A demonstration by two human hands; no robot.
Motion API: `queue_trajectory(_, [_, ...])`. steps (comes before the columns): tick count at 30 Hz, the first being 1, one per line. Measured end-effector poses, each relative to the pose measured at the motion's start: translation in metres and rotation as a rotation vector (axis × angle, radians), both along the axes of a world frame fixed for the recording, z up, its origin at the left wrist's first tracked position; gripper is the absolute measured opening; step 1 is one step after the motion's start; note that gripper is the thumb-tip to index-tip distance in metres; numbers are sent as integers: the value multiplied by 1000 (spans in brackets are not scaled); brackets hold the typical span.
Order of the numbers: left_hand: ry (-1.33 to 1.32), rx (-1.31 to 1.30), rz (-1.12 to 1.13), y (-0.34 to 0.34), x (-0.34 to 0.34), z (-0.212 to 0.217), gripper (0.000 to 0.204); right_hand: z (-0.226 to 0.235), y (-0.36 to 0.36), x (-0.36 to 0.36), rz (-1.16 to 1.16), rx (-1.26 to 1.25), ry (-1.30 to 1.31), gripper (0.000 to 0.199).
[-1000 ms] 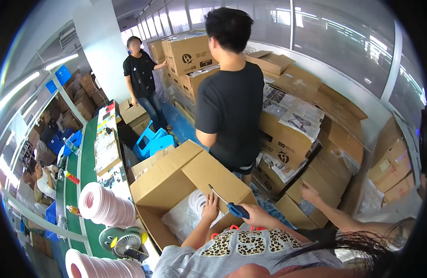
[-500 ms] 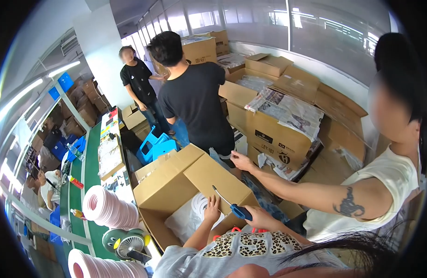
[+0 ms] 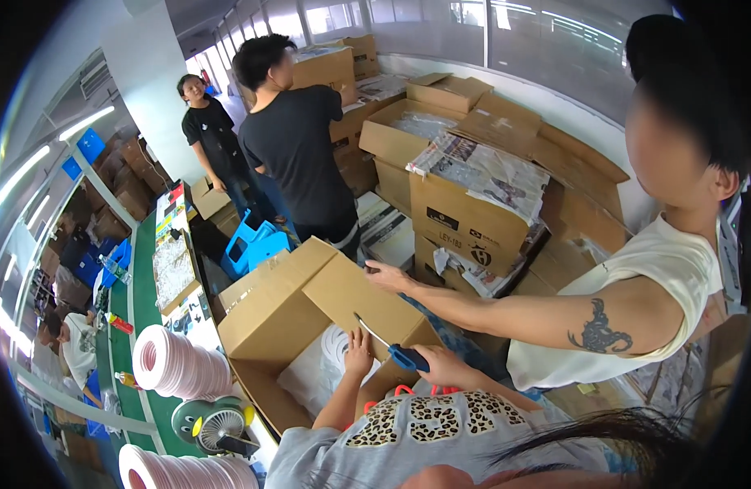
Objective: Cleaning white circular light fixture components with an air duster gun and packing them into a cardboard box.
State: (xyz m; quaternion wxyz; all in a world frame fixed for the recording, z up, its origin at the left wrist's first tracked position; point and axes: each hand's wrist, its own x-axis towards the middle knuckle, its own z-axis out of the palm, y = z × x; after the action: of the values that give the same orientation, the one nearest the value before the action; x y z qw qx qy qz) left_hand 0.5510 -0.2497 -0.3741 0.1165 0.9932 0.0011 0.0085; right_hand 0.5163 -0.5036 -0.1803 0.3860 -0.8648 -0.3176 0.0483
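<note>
My right hand (image 3: 442, 368) grips the blue-and-black handle of a screwdriver (image 3: 408, 357). Its long thin metal shaft points away and to the left, above the open cardboard box (image 3: 265, 326). Over the box, my left hand (image 3: 358, 354) has its fingers stretched out and apart, beside the shaft. Next to those fingers, a white coil (image 3: 334, 344) lies in the box on a pale plastic liner (image 3: 304, 376). Whether my left fingers touch the coil or the box wall I cannot tell.
Stacks of pinkish-white rings (image 3: 180, 363) and a small fan (image 3: 220, 428) stand on the left beside a green bench (image 3: 139, 342). A co-worker's forearm (image 3: 465, 314) reaches across from the right. Blue plastic stools (image 3: 257, 248) and large cartons (image 3: 465, 216) stand farther off.
The whole view has shifted slightly. The right-hand co-worker's hand has moved left, near the box flap. The co-worker in black has turned toward the far cartons. I still hold the screwdriver.
</note>
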Motion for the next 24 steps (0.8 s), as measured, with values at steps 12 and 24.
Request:
queue_trajectory(12, [-5, 3, -3, -3, 0, 10, 74, 6, -25, -4, -298, -154, 114, 33])
queue_trajectory(24, [-44, 12, 10, -2, 1, 2, 72, 29, -42, -20, -387, -216, 144, 32])
